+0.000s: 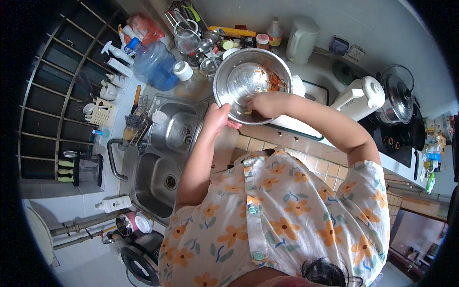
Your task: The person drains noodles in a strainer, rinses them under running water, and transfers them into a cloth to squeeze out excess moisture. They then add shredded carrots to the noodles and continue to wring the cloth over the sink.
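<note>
My left hand (219,119) grips the lower left rim of a round stainless steel bowl (236,80), with the thumb over the edge and the fingers beneath it. The bowl is tilted, its opening towards me. Inside it, my right hand (263,104) reaches down to the near part of the wall, the fingers curled and partly hidden; whether they pinch something cannot be told. Small pale bits lie by these fingertips. Thin orange shreds of food (276,80) cling in a heap on the bowl's right side, and a few pale bits are scattered elsewhere on the metal.
At the left is a double steel sink (156,179) with a faucet (114,158). Behind it stand a large blue water bottle (159,66) and a clear jar with a white lid (183,70). Right of the bowl are a white-edged cutting board (299,127), a white jug (358,98) and a lidded pot (396,100).
</note>
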### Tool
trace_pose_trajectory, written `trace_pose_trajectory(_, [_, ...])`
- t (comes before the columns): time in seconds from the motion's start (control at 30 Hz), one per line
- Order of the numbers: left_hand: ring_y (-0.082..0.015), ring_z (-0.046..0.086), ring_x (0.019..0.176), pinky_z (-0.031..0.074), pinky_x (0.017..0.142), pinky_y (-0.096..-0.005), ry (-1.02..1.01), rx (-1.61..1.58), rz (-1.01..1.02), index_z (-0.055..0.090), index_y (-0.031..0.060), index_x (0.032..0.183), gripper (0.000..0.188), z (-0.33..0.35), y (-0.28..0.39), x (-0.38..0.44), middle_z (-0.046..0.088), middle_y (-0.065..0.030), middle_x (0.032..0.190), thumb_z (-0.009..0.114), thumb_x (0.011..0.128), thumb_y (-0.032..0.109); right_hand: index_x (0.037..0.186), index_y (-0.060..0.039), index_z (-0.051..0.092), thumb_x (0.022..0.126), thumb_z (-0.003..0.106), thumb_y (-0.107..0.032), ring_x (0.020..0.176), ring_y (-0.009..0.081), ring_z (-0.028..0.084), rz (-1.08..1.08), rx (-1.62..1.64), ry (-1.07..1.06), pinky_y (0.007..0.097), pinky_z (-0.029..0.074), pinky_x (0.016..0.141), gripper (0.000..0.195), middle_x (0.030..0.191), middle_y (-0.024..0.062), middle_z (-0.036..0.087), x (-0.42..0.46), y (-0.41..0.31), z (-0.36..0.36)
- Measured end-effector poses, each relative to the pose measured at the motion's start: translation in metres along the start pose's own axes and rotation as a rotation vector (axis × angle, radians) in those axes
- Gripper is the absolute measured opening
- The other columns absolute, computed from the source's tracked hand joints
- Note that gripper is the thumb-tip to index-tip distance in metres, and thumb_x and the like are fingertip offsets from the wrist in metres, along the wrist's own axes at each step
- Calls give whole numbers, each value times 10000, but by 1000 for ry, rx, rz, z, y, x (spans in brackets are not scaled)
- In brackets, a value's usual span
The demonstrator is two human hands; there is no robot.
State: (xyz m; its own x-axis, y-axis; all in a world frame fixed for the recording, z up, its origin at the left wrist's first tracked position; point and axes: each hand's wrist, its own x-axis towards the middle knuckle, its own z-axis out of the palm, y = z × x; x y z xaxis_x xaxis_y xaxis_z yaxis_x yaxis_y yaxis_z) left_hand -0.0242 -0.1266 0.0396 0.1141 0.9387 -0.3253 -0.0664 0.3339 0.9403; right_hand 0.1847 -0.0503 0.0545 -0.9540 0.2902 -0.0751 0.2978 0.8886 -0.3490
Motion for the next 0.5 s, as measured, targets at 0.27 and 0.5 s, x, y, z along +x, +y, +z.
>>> trace_pose_trajectory(0.27, [-258, 652, 524, 555, 431, -326, 52, 73, 43, 587, -137, 894, 320, 24, 15, 14, 653, -214, 701, 400, 911, 122, 1029, 40, 618, 848, 532, -124, 1025, 296, 566, 447, -535, 400, 364, 510, 861, 259, 1095, 169, 563, -7, 38, -19])
trace_pose_trajectory(0.5, [-270, 654, 526, 559, 436, -324, 94, 51, 68, 580, -142, 907, 339, 23, 18, 21, 652, -223, 710, 393, 930, 140, 999, 54, 593, 806, 532, -60, 1016, 317, 560, 457, -350, 623, 389, 513, 859, 232, 1057, 185, 554, 4, 28, -39])
